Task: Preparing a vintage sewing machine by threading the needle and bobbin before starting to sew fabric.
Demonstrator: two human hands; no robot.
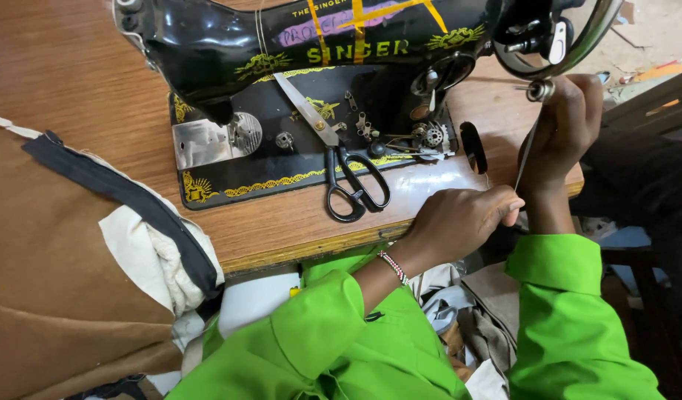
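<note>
Thin pale thread [525,159] runs taut from the bobbin winder [539,90] by the handwheel [578,44] down to the counter [74,81] edge. Right hand [567,130] grip pinches the thread up top at the winder; left hand [463,222] grip pinches its lower end. Black scissors [348,174] lie shut on the black sewing machine [282,44] bed. Brown fabric [45,281] piled left on the counter. No containers visible.

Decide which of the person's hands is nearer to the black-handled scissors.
Left. The left hand rests on the table edge just right of the scissors. The right hand is farther right, up by the machine's handwheel.
</note>
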